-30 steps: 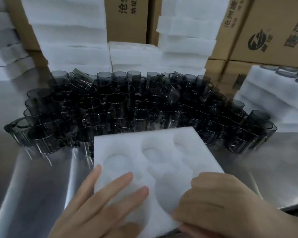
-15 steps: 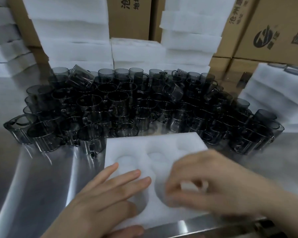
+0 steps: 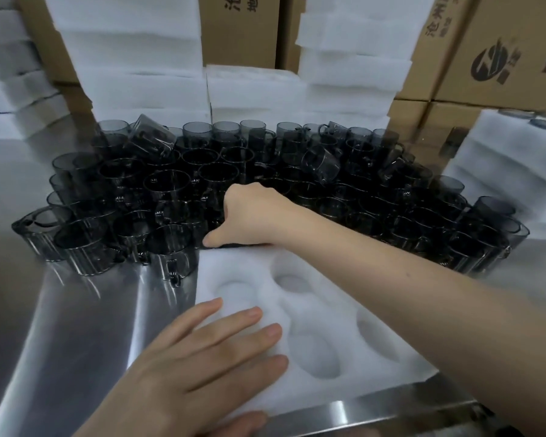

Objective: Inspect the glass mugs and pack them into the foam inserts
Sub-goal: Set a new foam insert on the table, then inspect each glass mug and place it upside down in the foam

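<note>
Spreading across the whole view, the steel table [image 3: 76, 310] is smooth and gives soft reflections. Behind it stand brown cardboard boxes [image 3: 501, 42] and tall stacks of white foam sheets [image 3: 139, 74], which look soft and a little fuzzy at the edges.

The glass mugs [image 3: 171, 190] fill the middle of the table in a dense crowd. They are dark smoky cylinders with thin walls. Most stand upright, mouth up, so their long axis is vertical; a few lie tilted on top of the others.

The foam insert [image 3: 246, 263] lies flat in front of them, and its far edge touches the nearest row. Its round pockets [image 3: 316, 354] hold nothing yet.

The right hand [image 3: 252, 212] is the nearer one to the mugs: it is stretched forward over the insert, knuckles up, down among the front mugs just past that far edge. Its fingers are hidden behind the back of the hand, so I cannot tell if it has hold of a mug.

The left hand [image 3: 196, 367] rests flat on the near left corner of the insert with straight fingers and holds nothing. I judge it steadies the foam while a first mug is picked and drawn back toward a pocket.
</note>
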